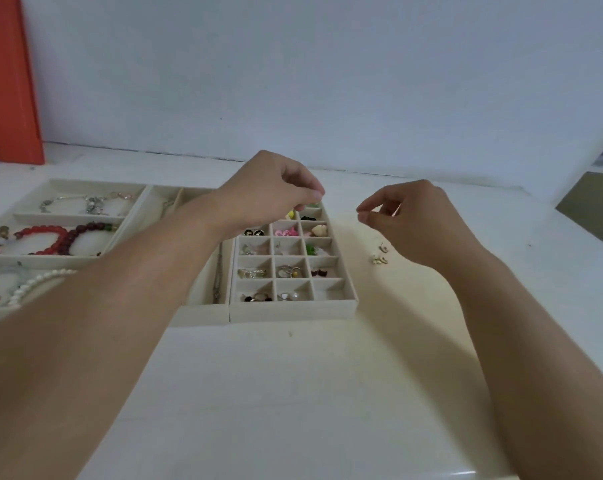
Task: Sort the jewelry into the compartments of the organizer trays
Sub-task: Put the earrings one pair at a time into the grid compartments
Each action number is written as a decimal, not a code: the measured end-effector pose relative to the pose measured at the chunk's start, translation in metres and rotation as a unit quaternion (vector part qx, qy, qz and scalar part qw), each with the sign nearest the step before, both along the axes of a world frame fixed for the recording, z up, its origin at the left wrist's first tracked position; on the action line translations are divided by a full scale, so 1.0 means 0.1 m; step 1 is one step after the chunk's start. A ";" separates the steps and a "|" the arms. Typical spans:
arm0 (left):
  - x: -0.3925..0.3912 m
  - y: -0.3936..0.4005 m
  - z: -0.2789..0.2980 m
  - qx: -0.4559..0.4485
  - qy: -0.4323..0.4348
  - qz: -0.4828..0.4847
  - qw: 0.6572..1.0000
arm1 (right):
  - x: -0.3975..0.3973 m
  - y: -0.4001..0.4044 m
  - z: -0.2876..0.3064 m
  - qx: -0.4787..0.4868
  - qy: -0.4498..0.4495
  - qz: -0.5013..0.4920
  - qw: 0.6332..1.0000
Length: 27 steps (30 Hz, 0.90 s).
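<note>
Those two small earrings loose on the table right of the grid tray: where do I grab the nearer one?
Pinch the nearer earring from straight above, by its pale body. It lies flat on the table, apart from the grid tray, so no wall blocks either side. The right hand is closest. Its post is too small to make out.

**Operator body: appearance only**

Two arms in view, both bare from the frame edge to the fingertips; no sleeve edge visible on either forearm. Left hand [276,188] bare, slim fingers, short plain nails; right hand [409,216] likewise bare, nail detail too small to tell; wrists narrow, forearms smooth and unmarked.
</note>
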<state>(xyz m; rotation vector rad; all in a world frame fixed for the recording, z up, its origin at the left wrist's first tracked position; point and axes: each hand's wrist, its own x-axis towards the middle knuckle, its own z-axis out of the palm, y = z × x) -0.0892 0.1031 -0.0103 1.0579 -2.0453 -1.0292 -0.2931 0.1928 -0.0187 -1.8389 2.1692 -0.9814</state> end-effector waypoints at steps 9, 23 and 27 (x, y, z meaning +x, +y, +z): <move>-0.04 0.05 -0.02 0.000 -0.019 -0.021 1.000 | -0.39 -0.03 -0.13 0.150 0.051 0.029 0.987; -0.08 0.08 -0.07 0.008 -0.034 -0.048 0.998 | -0.40 -0.02 -0.12 0.159 0.034 0.061 0.985; -0.11 0.09 -0.09 0.004 -0.038 -0.058 0.998 | -0.40 -0.04 -0.10 0.128 0.006 0.043 0.991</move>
